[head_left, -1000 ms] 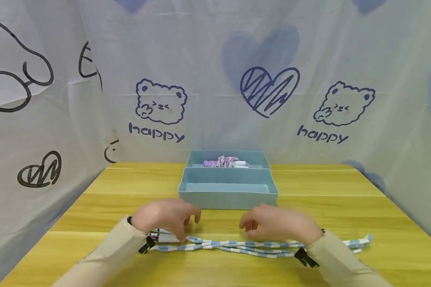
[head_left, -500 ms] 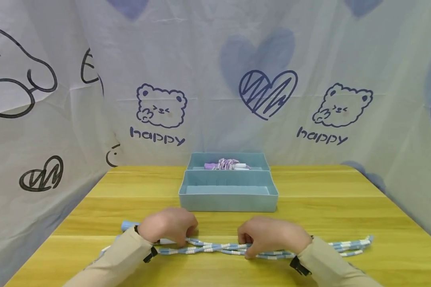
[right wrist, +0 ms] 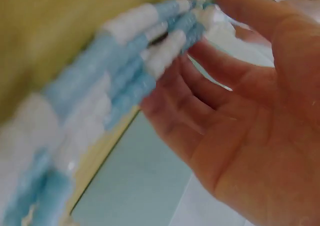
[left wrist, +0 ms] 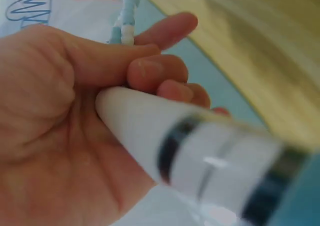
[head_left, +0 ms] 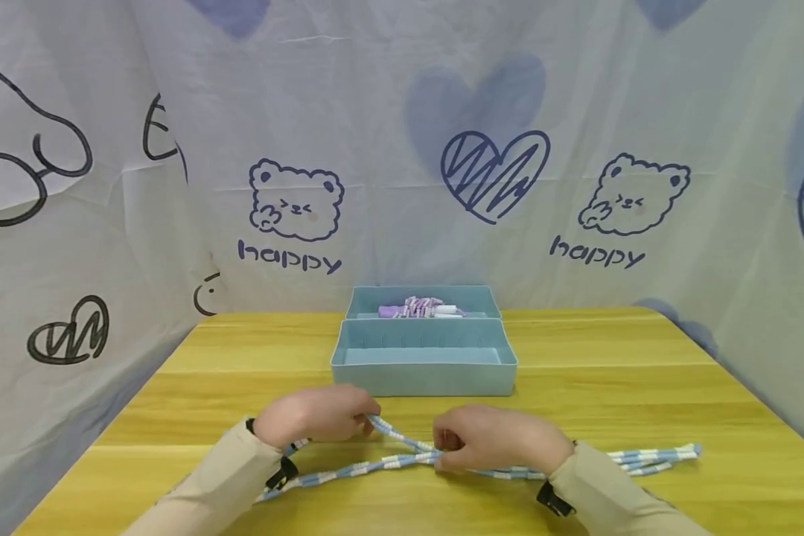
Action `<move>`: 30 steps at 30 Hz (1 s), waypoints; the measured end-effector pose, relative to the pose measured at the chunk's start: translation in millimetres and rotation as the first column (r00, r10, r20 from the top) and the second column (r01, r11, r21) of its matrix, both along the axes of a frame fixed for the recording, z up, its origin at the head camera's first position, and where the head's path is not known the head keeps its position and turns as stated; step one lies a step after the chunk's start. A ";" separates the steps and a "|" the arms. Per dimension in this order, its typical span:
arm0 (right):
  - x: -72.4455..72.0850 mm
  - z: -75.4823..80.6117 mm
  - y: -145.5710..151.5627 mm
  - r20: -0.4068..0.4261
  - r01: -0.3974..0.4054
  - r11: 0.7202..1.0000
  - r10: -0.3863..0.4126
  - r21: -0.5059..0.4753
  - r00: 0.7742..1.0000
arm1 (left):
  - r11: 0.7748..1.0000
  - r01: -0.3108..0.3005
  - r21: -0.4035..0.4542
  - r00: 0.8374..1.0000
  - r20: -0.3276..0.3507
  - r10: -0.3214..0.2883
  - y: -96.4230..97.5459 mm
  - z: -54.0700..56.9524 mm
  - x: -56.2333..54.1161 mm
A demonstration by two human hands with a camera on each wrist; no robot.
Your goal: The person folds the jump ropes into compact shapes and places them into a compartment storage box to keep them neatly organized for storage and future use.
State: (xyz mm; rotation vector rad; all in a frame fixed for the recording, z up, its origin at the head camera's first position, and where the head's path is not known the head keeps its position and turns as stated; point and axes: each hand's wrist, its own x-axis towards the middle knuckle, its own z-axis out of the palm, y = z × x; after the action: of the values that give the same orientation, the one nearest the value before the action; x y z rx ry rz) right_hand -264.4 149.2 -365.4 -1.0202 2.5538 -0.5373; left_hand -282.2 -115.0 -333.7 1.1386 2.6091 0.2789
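Observation:
A beaded jump rope [head_left: 368, 468] in blue and white lies folded in several strands across the table's front. My left hand [head_left: 318, 414] pinches the rope just beyond its handle, slightly raised. In the left wrist view a white handle [left wrist: 135, 121] with dark bands lies against the palm under the curled fingers [left wrist: 145, 76]. My right hand [head_left: 499, 441] holds the bundled strands around their middle between thumb and fingers. The right wrist view shows these beaded strands [right wrist: 120, 61] running past the fingertips. The rope's folded end [head_left: 683, 452] sticks out right of my right forearm.
Behind the hands stands a light blue box [head_left: 423, 380] with two compartments. Its rear one holds a purple and white bundled jump rope [head_left: 422, 307]. A printed curtain [head_left: 388, 149] hangs behind the wooden table [head_left: 589, 402].
My left hand has risen a little and shifted right, lifting a stretch of rope. The right hand has come down onto the strands and now grips them.

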 end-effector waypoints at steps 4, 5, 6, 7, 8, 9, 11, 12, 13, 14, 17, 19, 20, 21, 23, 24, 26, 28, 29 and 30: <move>-3.4 -0.5 -6.5 -0.023 -0.012 0.997 0.010 -0.081 1.000 | 1.000 0.020 0.004 0.998 -0.061 -0.020 11.4 10.6 2.2; -4.3 0.0 -7.8 -0.025 -0.020 0.993 0.017 -0.113 1.000 | 1.000 0.028 0.009 0.997 -0.078 -0.027 14.2 13.1 2.3; -5.2 0.6 -8.7 -0.025 -0.030 0.988 0.026 -0.148 0.999 | 0.999 0.035 0.014 0.995 -0.094 -0.033 17.0 15.5 2.3; -6.1 1.2 -9.3 -0.027 -0.042 0.982 0.037 -0.183 0.999 | 0.999 0.031 0.018 0.995 -0.096 -0.030 19.4 18.0 2.5; -7.0 1.8 -9.5 -0.026 -0.049 0.976 0.045 -0.214 0.999 | 0.999 0.035 0.024 0.994 -0.101 -0.032 21.7 20.2 2.6; -8.0 2.1 -9.5 -0.023 -0.053 0.968 0.049 -0.244 0.999 | 0.999 0.038 0.034 0.994 -0.105 -0.034 23.8 22.3 2.8; -9.5 2.3 -8.7 0.012 -0.049 0.949 0.055 -0.311 0.998 | 0.998 0.039 0.049 0.993 -0.115 -0.033 27.2 26.3 3.3; -10.2 2.2 -8.1 0.062 -0.039 0.931 0.066 -0.363 0.996 | 0.998 0.036 0.056 0.992 -0.119 -0.029 28.4 28.2 3.8; -10.8 2.2 -7.5 0.120 -0.023 0.909 0.079 -0.415 0.990 | 0.997 0.036 0.064 0.993 -0.119 -0.028 29.4 30.1 4.3; -11.3 2.3 -6.8 0.176 -0.002 0.888 0.093 -0.460 0.980 | 0.997 0.040 0.070 0.992 -0.123 -0.031 30.7 31.6 4.4; -12.4 4.7 -3.9 0.291 0.047 0.833 0.139 -0.551 0.947 | 0.993 0.068 0.094 0.992 -0.115 -0.057 33.2 34.7 4.0; -13.2 9.7 -0.3 0.306 0.067 0.815 0.140 -0.576 0.942 | 0.989 0.082 0.126 0.995 -0.070 -0.073 33.7 36.2 2.4; -13.6 13.2 2.4 0.294 0.071 0.810 0.128 -0.583 0.947 | 0.986 0.086 0.145 0.996 -0.045 -0.080 33.3 37.0 1.2; -14.2 17.0 5.4 0.283 0.078 0.801 0.117 -0.593 0.952 | 0.982 0.086 0.166 0.996 -0.022 -0.084 32.5 37.9 -0.2; -15.1 25.6 12.1 0.260 0.095 0.777 0.090 -0.622 0.961 | 0.976 0.075 0.204 0.997 0.014 -0.080 29.8 40.1 -3.0; -15.8 29.7 15.5 0.242 0.101 0.766 0.073 -0.635 0.968 | 0.973 0.061 0.222 0.997 0.025 -0.069 27.9 41.2 -4.5; -16.0 38.0 22.0 0.217 0.127 0.746 0.024 -0.654 0.976 | 0.968 0.043 0.248 0.999 0.011 -0.048 23.3 43.4 -7.8; -17.2 44.9 29.3 0.202 0.171 0.734 -0.047 -0.657 0.978 | 0.962 0.015 0.272 1.000 -0.012 -0.013 17.3 46.6 -10.8; -18.2 48.0 33.2 0.194 0.194 0.728 -0.085 -0.657 0.977 | 0.959 0.003 0.284 1.000 -0.019 0.003 13.6 48.3 -12.9; -19.6 50.5 37.3 0.192 0.218 0.719 -0.119 -0.659 0.974 | 0.956 -0.014 0.294 1.000 -0.020 0.021 9.8 49.9 -15.2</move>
State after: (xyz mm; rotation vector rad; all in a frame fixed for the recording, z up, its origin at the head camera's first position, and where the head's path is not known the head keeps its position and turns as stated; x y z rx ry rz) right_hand -284.0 186.5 -314.9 -0.8984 2.3571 -1.6276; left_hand -297.4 -105.2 -283.9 1.2157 2.6610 0.6812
